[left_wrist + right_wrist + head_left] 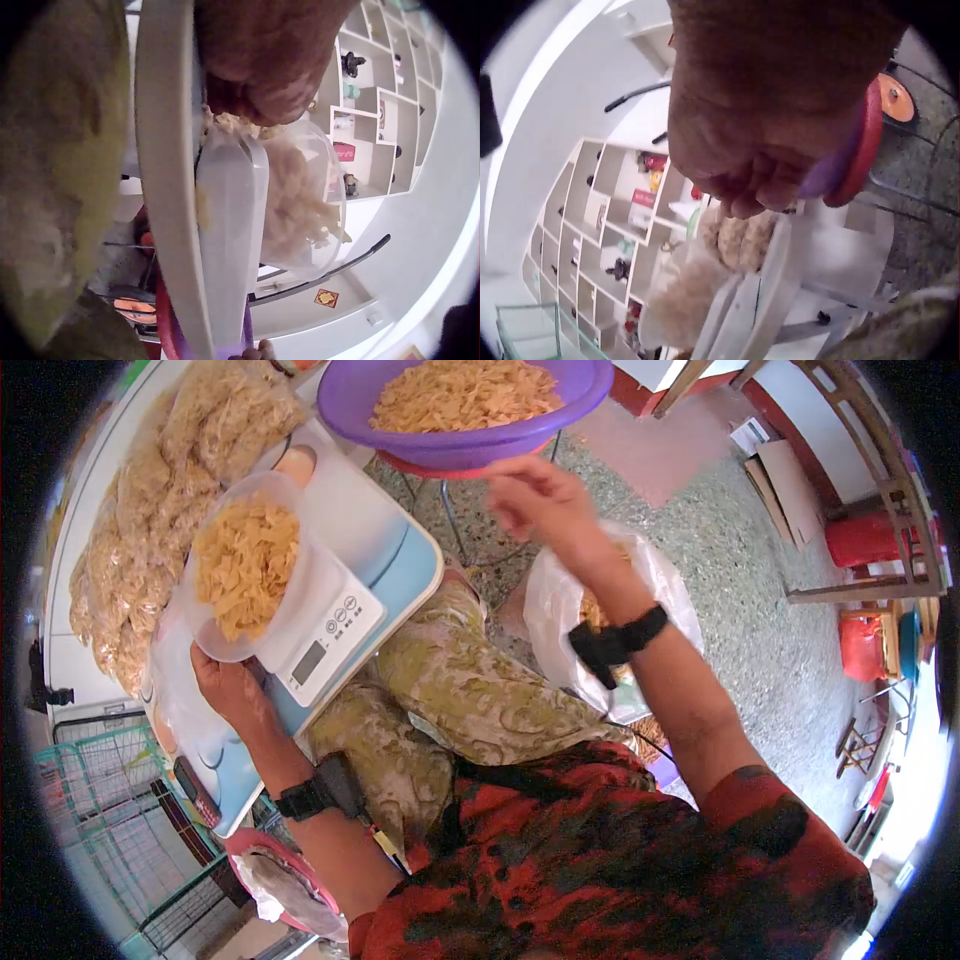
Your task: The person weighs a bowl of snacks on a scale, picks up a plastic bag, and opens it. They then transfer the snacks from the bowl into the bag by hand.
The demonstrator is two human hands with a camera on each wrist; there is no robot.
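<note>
A translucent plastic bowl [213,633] of flat, yellowish chips [247,565] sits on a white kitchen scale [340,615]. My left hand [232,690] rests on the table beside the scale, its fingertips right at the bowl's near rim and partly hidden there. In the left wrist view, pale crumbs [234,122] lie by the left fingers. My right hand [545,510] is in the air near the purple basin [345,410], which holds a heap of similar chips [465,395]. Its fingers are loosely bent, with nothing visible between them.
Large clear bags [140,540] of chips fill the table's far left side. A white plastic bag [680,575] stands open on the floor below my right forearm. A dark phone-like device [197,790] lies at the table's left corner. Cardboard [790,490] leans against the wall.
</note>
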